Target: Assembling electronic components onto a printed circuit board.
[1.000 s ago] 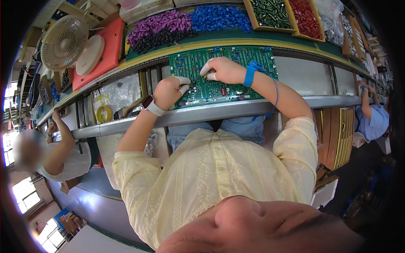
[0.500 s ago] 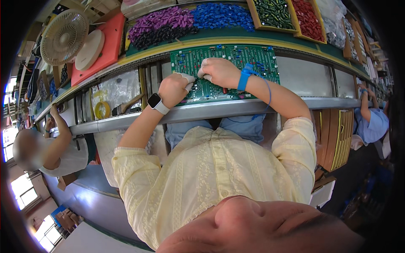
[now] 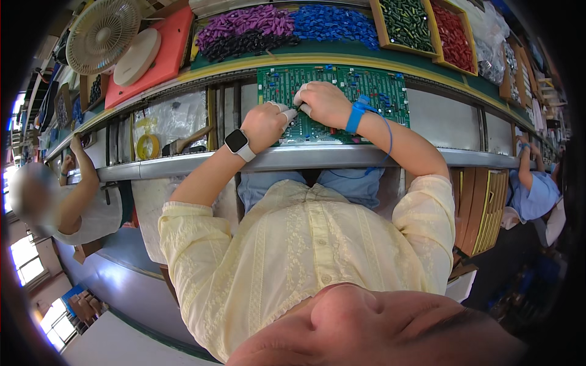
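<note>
A green circuit board (image 3: 379,125), crowded with small parts, lies across the rails in front of me. My left hand (image 3: 264,127) is over its left-middle area, fingers bent and pinched together. White finger cots cover some fingertips of both hands. My right hand (image 3: 326,106) is above the middle of the board, its fingers also closed in a pinch. The fingertips nearly meet at the board's surface. Whatever they grip is too small and hidden to name. A watch (image 3: 237,143) is on my left wrist, and a blue wrist strap (image 3: 355,114) with a cord is on my right.
Beyond the rail lie piles of purple (image 3: 250,25), black (image 3: 244,46) and blue parts (image 3: 336,25). Boxes hold green (image 3: 406,24) and red parts (image 3: 453,39). At left are a fan (image 3: 102,35), yellow tape roll (image 3: 148,146) and brush (image 3: 183,143). People work on both sides.
The view has shifted slightly, so the board and bench sit further right in it. My left hand has come a little closer to my right; both remain pinched over the board.
</note>
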Demonstrator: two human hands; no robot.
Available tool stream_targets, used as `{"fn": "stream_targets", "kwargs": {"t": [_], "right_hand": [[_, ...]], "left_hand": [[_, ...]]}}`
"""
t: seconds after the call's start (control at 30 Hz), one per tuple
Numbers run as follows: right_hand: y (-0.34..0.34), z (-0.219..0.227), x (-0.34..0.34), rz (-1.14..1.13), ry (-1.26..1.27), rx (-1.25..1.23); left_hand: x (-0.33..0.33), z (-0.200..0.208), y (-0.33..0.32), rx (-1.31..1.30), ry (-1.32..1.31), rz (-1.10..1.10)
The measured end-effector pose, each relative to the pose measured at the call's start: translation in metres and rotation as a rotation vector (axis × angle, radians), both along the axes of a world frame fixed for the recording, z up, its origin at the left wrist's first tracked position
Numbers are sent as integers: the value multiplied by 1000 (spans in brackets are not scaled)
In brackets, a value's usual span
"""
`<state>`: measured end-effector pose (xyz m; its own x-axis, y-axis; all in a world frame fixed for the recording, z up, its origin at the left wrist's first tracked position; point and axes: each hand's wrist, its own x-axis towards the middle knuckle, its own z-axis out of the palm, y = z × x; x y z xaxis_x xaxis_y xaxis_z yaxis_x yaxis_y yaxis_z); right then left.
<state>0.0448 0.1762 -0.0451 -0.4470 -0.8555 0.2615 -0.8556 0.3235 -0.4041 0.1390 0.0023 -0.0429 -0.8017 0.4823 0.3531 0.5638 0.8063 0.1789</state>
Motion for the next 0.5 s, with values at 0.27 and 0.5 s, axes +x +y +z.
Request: {"fn": "stream_targets", "kwargs": {"t": [0.27, 0.5], "right_hand": [[1, 6, 1, 19, 40, 21], [-1, 4, 3, 20, 26, 15]], "left_hand": [[15, 21, -19, 251, -28, 243], [53, 19, -54, 303, -89, 405]]}}
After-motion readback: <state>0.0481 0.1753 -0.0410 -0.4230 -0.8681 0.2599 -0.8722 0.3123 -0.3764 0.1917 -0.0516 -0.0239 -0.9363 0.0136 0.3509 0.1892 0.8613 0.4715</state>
